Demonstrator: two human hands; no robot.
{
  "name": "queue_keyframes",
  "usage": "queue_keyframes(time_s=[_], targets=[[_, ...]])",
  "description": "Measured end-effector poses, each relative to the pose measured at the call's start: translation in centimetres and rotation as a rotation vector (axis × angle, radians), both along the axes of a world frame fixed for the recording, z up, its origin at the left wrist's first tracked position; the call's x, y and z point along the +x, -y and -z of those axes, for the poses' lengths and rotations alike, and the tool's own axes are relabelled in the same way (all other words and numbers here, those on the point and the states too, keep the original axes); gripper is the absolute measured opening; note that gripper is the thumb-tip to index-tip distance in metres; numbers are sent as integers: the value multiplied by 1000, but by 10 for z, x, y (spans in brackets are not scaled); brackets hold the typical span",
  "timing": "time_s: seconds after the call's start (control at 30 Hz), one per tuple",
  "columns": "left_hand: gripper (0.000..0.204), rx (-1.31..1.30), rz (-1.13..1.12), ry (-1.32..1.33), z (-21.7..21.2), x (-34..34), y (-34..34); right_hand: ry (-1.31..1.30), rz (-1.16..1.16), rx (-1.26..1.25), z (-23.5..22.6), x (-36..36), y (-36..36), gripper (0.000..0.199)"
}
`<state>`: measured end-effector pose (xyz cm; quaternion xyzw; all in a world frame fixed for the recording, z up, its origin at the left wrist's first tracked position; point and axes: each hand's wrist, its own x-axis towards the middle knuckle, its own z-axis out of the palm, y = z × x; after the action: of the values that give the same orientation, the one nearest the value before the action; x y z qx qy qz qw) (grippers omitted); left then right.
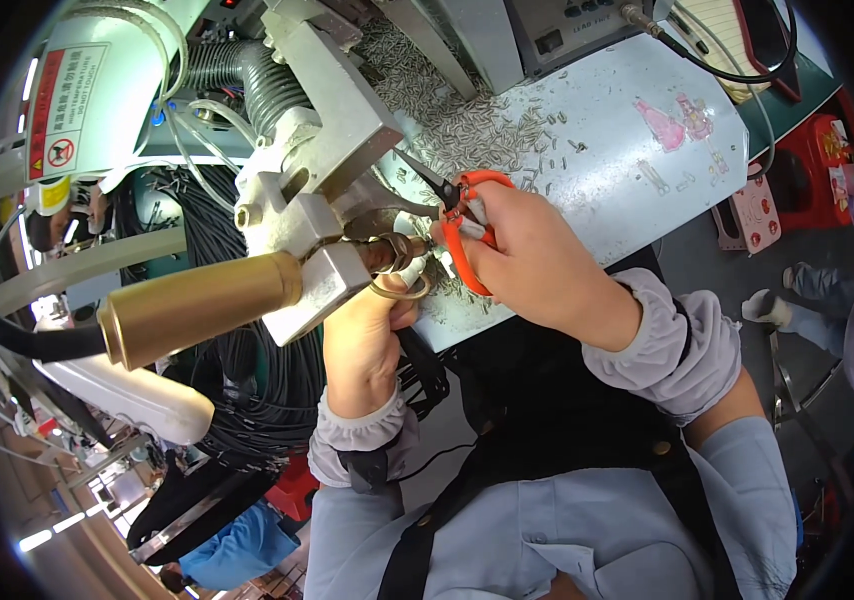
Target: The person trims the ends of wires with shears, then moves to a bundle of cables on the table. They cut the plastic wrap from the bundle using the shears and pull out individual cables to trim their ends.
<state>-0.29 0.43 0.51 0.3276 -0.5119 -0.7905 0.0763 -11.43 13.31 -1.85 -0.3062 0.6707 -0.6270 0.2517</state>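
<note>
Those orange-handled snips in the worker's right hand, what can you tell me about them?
The snips are small, with bright orange looped handles that look like plastic and short dark metal blades tapering to a point. The right hand grips the handles. The blades point up and to the left, toward the grey metal machine head. They sit above the pale worktable; whether the blades are parted is hard to tell.

Both hands (447,275) raised, fingers closed.

Bright, sharp centre; dark, bent fisheye rim
</note>
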Motion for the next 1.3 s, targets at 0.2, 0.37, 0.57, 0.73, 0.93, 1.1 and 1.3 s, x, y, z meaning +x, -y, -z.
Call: queue_keyframes(time_s=[0.2,0.37,0.57,0.73,0.93,1.1,1.3], targets=[[26,6,29,24,-6,-2,2,26,10,42,-4,2,-1,15],[27,26,68,23,-18,2,-9,81,-38,-25,-2,5,-7,14],[25,77,18,-30,-19,22,-26,448,-160,8,-11,9,-29,12],[19,-170,-24,19,-16,23,-37,325,-166,-55,-4,22,-29,10],[14,-221,-102,93,-9,15,-32,236,-124,-47,2,20,-25,11],[16,57,-37,10,-6,2,-13,69,49,11,-5,5,-11,16],[28,-23,-24,27,-3,-5,-5,83,-31,23,-2,-2,1,23]])
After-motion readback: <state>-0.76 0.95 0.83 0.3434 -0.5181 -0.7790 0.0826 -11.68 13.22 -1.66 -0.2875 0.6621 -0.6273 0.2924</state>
